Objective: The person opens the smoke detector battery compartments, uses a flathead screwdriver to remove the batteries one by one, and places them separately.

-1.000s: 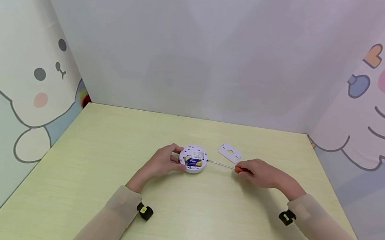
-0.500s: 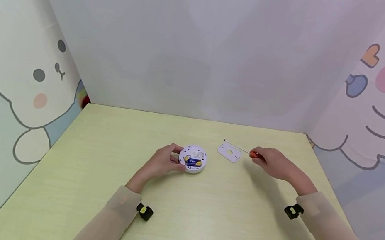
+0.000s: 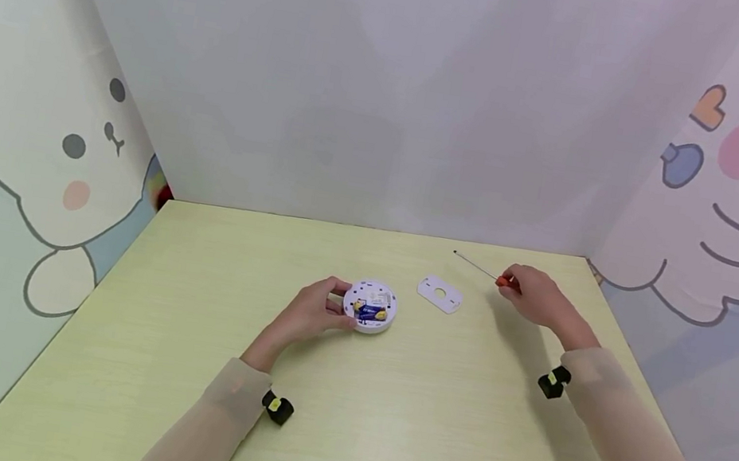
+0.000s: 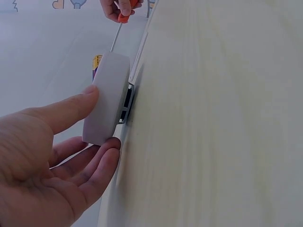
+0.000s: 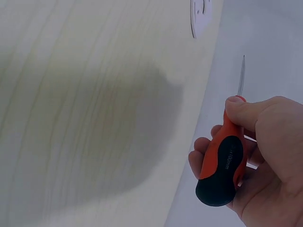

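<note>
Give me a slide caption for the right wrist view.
Right hand grips an orange-and-black screwdriver above the pale wooden table, white plate lying beyond.

Bright, even light; soft shadows

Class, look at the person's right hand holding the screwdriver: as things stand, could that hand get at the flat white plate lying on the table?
Probably yes. The right hand grips the screwdriver close beside the white plate, with only bare table between them. But its fingers are occupied, so it could touch, not easily grasp.
</note>
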Demonstrator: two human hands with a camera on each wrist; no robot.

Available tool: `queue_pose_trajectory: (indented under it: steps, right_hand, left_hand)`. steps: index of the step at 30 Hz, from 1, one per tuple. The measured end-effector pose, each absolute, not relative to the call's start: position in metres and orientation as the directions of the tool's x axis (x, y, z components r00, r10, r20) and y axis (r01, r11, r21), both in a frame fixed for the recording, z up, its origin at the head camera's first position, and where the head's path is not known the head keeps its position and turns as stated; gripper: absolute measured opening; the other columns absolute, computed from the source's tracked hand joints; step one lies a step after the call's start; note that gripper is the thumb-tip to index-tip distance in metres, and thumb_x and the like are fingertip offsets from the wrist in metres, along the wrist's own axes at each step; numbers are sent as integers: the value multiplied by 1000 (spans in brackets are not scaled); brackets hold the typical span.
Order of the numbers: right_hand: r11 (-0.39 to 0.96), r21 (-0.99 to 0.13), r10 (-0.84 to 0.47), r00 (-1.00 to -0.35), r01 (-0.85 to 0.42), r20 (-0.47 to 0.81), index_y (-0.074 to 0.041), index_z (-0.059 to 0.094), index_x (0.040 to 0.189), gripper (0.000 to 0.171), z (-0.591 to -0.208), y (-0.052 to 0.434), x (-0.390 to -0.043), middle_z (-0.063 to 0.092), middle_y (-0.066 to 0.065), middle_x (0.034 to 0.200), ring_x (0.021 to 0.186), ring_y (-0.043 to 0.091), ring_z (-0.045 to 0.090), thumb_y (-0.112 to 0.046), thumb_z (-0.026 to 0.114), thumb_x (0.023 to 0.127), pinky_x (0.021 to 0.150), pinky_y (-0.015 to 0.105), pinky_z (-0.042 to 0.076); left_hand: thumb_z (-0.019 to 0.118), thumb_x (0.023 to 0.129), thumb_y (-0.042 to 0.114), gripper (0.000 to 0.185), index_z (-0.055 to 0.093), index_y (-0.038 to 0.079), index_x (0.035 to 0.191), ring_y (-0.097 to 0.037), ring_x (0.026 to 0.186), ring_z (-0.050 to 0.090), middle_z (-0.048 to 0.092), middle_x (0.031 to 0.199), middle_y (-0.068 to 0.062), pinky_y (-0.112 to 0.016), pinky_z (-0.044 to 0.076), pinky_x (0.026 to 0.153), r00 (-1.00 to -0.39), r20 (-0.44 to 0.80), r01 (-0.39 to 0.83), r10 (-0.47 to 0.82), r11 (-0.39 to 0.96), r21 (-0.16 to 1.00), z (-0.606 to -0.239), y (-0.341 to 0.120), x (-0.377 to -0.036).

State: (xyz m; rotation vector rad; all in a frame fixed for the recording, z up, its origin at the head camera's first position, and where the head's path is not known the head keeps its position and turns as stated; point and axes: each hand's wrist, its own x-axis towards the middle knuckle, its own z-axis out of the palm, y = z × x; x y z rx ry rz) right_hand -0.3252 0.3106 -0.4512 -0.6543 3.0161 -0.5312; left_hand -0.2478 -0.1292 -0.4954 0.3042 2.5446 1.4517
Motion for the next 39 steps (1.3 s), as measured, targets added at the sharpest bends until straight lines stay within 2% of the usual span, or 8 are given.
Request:
queue_pose_trajectory:
  steps: [7, 15, 23, 29, 39]
  right_hand:
    - [862, -330, -390, -919, -385, 56, 5, 66, 111, 17, -466, 310, -340, 68, 16, 96, 83, 29, 60, -10, 68, 104, 78, 49, 52]
    - [885, -305, -367, -930, -351, 3, 5, 66, 114, 18, -475, 306, -349, 69, 17, 100, 87, 31, 62, -10, 67, 104, 83, 53, 53]
    - [894, -279, -364, -932, -350, 5, 2, 67, 111, 14, -479, 302, -347, 70, 17, 101, 93, 34, 64, -9, 69, 103, 87, 55, 53]
    - [896, -279, -355, -935, -344, 12, 1, 68, 108, 12, -476, 300, -342, 64, 17, 100, 92, 33, 60, -8, 71, 102, 84, 54, 53]
    - [907, -256, -351, -936, -336, -15, 4, 67, 114, 19, -474, 299, -342, 66, 18, 102, 95, 35, 62, -10, 70, 102, 88, 55, 53]
  left_hand:
    - [90, 89, 23, 64, 59, 12, 143, -17, 107, 69, 67, 132, -4, -35, 60, 90, -959, -73, 75, 272, 499, 863, -496, -129, -247]
    - [90, 89, 24, 65, 58, 13, 144, -17, 107, 68, 66, 133, -4, -35, 60, 91, -959, -71, 81, 275, 503, 861, -496, -129, -248]
    - [90, 88, 23, 64, 59, 12, 143, -17, 107, 68, 67, 132, -4, -36, 60, 91, -959, -78, 73, 273, 503, 861, -494, -129, -246]
    - [90, 88, 23, 65, 58, 13, 144, -17, 107, 68, 66, 132, -4, -36, 60, 91, -959, -75, 74, 274, 496, 865, -494, -130, -247]
    - [90, 89, 24, 65, 58, 13, 144, -17, 107, 68, 66, 133, -4, -36, 60, 91, -959, -71, 78, 276, 494, 866, -495, -130, -247]
